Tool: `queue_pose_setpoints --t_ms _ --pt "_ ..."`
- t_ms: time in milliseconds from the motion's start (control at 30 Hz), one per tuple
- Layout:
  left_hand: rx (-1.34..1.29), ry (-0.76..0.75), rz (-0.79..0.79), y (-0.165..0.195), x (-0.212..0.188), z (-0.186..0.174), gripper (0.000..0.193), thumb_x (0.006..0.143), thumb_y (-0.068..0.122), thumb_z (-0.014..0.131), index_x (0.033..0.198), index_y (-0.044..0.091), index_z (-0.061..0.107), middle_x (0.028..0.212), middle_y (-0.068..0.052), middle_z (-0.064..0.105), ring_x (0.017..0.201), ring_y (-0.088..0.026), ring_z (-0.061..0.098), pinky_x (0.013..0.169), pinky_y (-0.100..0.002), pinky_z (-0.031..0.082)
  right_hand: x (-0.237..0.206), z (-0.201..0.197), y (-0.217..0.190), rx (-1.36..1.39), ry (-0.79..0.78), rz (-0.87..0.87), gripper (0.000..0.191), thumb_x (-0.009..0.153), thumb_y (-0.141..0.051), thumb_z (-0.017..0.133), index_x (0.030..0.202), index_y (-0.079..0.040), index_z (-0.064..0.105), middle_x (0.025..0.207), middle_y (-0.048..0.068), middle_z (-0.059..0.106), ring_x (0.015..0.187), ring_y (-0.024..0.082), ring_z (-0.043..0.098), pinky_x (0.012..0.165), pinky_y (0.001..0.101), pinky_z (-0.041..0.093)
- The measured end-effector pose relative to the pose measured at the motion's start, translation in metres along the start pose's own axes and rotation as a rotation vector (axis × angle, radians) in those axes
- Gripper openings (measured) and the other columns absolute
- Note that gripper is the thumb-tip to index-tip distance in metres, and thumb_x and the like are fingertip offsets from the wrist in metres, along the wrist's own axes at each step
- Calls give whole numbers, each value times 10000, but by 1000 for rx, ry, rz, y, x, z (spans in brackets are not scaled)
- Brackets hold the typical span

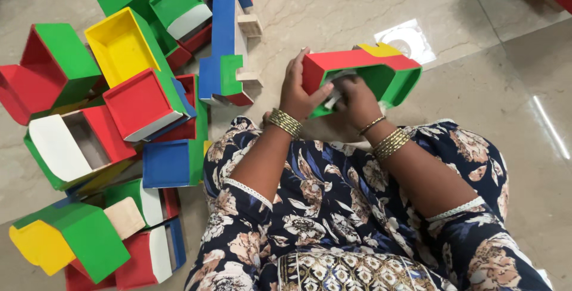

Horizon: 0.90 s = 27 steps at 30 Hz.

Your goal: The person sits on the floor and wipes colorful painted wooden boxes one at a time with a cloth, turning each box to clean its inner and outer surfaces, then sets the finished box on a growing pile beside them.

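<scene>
We are holding red-green box (pixel 363 70) above floor (pixel 465 88), over lap. Left hand (pixel 296 91) gripping its red end; right hand (pixel 356 97) reaching inside green hollow, grip state unclear. Contents hidden. Open colored boxes (pixel 128 70) piling at floor's left edge.

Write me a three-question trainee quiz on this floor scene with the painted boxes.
1. True or false: both hands are on the same box.
2. Which side of the person holds the pile of painted boxes? A) left B) right C) behind
3. What does the box in hand rest above: the lap or the bare floor?

Key:
1. True. The left hand grips the red end of the red, green and yellow box, and the right hand reaches into its open side.
2. A
3. The marble floor, just ahead of the knees.
</scene>
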State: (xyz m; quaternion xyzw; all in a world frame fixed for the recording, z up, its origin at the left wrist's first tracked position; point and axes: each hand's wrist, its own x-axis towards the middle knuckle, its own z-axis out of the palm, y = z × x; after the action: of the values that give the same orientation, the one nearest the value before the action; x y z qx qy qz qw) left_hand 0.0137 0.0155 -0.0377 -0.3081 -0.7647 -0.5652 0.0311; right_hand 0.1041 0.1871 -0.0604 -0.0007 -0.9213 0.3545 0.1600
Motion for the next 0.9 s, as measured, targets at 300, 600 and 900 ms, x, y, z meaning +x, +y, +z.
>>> queue_pose_setpoints --t_ms 300,600,900 --pt "-21 -21 37 1 -3 12 902 773 259 887 1515 61 415 1350 -162 576 1259 -306 614 1078 -402 519 8 -4 20 -105 14 -416 213 790 -83 752 997 -60 713 1164 172 680 1017 364 659 849 490 548" --pt "72 -68 109 3 -8 22 880 705 255 915 1438 82 459 1353 -176 584 1271 -346 583 1096 -432 492 20 3 20 -275 98 -83 339 748 -161 760 1075 -75 744 1103 175 710 1041 409 660 879 490 529" --pt "60 -55 54 -4 -8 19 848 689 208 862 1429 96 464 1356 -186 578 1277 -373 586 1090 -437 503 6 -56 16 356 -434 -200 285 617 -62 682 900 -36 660 864 116 676 788 243 669 701 347 546"
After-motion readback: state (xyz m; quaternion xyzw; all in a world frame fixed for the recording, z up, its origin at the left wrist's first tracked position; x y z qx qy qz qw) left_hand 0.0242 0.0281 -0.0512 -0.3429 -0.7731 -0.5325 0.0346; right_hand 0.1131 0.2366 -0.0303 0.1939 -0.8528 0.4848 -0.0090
